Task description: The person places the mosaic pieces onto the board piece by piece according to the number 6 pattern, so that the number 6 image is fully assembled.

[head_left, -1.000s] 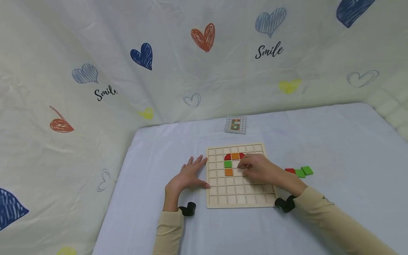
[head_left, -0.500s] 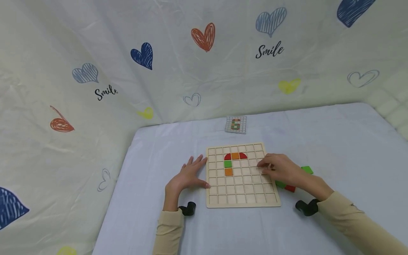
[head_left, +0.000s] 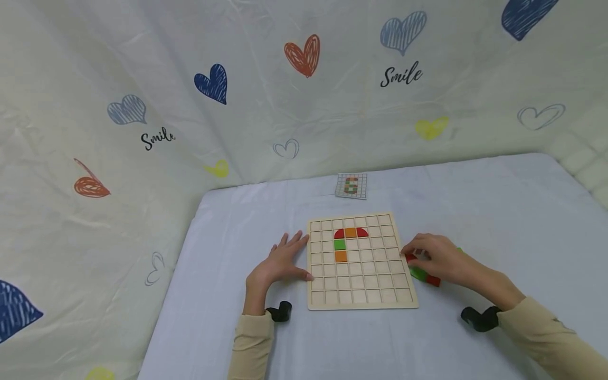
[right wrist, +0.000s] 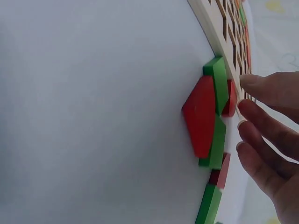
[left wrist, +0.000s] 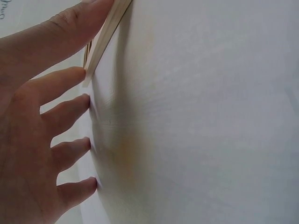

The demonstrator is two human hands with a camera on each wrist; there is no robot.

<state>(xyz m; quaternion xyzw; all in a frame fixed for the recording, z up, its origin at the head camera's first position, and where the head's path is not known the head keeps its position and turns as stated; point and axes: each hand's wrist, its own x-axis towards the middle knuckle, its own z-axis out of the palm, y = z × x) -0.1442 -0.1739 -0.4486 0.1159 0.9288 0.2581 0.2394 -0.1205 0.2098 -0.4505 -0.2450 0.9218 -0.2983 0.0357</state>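
A wooden grid board (head_left: 350, 296) lies on the white-covered table, with red, orange and green pieces set in some of its upper cells. My left hand (head_left: 277, 264) is spread at the board's left edge, thumb and index finger touching it. Just off the right edge, my right hand (head_left: 439, 257) hovers over loose pieces, its fingers bent and nothing visible between them. In the right wrist view a red rounded piece (right wrist: 201, 116) leans on green tiles (right wrist: 217, 79); thumb and fingertips are apart from them. The right hand partly hides the pieces in the head view.
A small printed card (head_left: 351, 186) with a coloured grid pattern lies behind the board. Black wrist cameras (head_left: 281, 311) are strapped to both wrists. A hanging cloth with hearts (head_left: 304, 55) stands behind the table.
My right hand has moved right, off the board, to the loose pieces; several lie closer to the board's edge than before. The upper-right red piece on the board is uncovered. The left hand stays.
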